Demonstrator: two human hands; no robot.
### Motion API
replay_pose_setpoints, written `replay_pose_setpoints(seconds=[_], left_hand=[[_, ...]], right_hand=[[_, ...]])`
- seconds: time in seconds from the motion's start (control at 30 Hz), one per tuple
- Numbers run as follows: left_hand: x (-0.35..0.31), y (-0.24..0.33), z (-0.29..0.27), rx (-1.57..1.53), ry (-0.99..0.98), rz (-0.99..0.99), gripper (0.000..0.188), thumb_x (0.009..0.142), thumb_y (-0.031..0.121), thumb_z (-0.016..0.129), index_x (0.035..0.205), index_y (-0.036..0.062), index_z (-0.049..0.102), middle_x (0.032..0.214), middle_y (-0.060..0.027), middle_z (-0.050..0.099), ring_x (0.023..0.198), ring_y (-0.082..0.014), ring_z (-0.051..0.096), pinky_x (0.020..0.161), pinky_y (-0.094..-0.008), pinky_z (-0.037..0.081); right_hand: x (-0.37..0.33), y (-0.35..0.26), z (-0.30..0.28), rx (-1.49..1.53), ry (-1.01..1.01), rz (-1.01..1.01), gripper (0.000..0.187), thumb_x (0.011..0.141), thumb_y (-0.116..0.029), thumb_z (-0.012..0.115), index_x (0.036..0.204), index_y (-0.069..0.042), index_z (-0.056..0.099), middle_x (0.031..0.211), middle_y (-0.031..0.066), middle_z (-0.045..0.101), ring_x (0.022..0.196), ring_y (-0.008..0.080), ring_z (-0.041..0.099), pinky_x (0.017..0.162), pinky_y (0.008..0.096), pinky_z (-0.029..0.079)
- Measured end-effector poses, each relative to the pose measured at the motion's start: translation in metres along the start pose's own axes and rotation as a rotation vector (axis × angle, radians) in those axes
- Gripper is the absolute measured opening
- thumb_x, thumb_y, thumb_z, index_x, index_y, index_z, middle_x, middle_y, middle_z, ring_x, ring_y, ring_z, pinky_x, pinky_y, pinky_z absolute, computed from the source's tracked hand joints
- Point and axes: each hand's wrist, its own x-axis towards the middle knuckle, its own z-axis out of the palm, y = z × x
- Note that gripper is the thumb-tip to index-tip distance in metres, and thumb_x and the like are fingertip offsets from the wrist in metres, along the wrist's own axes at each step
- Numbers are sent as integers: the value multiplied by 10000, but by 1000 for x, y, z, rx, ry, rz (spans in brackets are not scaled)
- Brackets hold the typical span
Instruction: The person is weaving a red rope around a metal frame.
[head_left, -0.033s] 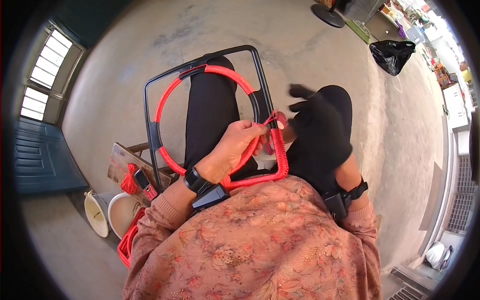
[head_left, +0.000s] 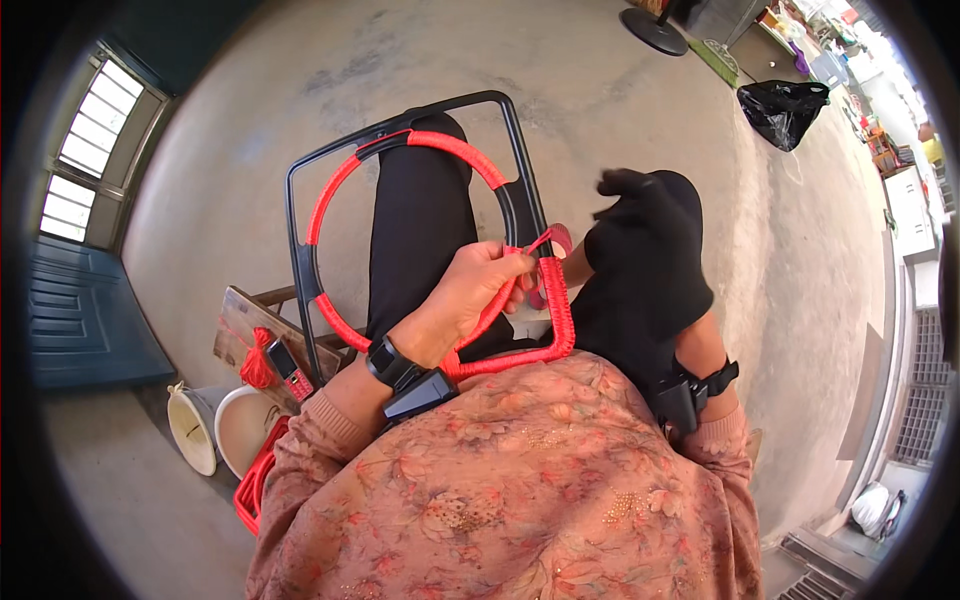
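Observation:
A black metal frame (head_left: 520,150) rests tilted over my left thigh. Inside it is a ring (head_left: 325,195) wrapped partly in red cord, with bare black stretches between. The frame's near right corner (head_left: 566,315) is tightly bound in the same cord. My bare left hand (head_left: 480,285) is closed round the ring's right side, thumb and finger pinched where a small loop of red cord (head_left: 545,238) sticks out. Over my right knee, my black-gloved right hand (head_left: 645,225) is raised apart from the frame. Its fingers are bent but spread, and no held thing shows. Black glove and trousers partly merge.
On my left are a wooden stool (head_left: 235,325) bearing a red cord bundle (head_left: 258,365) and a red phone (head_left: 290,370), pale buckets (head_left: 190,425) and a red basket (head_left: 255,485). A black bag (head_left: 785,110) and a fan base (head_left: 655,32) stand far right.
My right hand has shifted slightly to the right, away from the frame, and its fingers are less blurred. My left hand and the frame stay practically where they were.

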Motion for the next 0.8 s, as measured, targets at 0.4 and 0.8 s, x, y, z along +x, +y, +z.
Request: replay_pose_setpoints(seconds=[0.4, 0.8], left_hand=[[4, -4, 7, 282, 10, -66, 162, 906, 169, 614, 936, 15, 653, 744, -48, 624, 502, -72, 536, 435, -211, 432], [2, -3, 7, 134, 1, 49, 156, 891, 121, 642, 977, -7, 621, 776, -63, 633, 562, -90, 564, 463, -206, 448]], right_hand=[[-1, 61, 30, 436, -691, 237, 237, 926, -155, 605, 1131, -50, 662, 912, 4, 653, 812, 89, 614, 658, 255, 499], [-16, 84, -2, -492, 148, 22, 159, 919, -145, 543, 905, -21, 640, 756, 216, 669, 682, 276, 702, 573, 403, 524]])
